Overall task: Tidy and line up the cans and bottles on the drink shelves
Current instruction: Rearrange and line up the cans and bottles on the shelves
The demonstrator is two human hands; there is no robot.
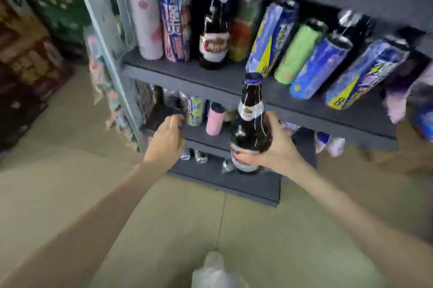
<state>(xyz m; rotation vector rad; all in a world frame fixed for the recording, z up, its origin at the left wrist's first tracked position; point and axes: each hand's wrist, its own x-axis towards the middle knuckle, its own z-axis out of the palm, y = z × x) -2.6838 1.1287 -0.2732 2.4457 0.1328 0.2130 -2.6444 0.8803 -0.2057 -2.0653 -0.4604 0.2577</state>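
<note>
Right hand (269,147) is wrapped around the lower body of a brown bottle (250,128), with the thumb laid across the label near the base, so the bottle is firmly grasped and is carried in the air in front of the shelves. Its long axis is kept almost upright, the capped neck pointing up and a little away from the person, and the cap reaches the front edge of the upper shelf (178,74). On that shelf a second brown bottle (213,43) is seen standing, up and to the left of the held one, between a blue and pink can (174,27) and an orange and green can (243,34). Left hand (167,137) is held lower, at the lower shelf (201,134), with the fingers bent toward something dark there; whether anything is gripped cannot be told, because the picture is blurred. A pink can (214,122) stands on this lower shelf, between the two hands. It is judged that the held bottle must be lifted up and to the left to be set beside its match, and the right hand is the nearer one for this.
</note>
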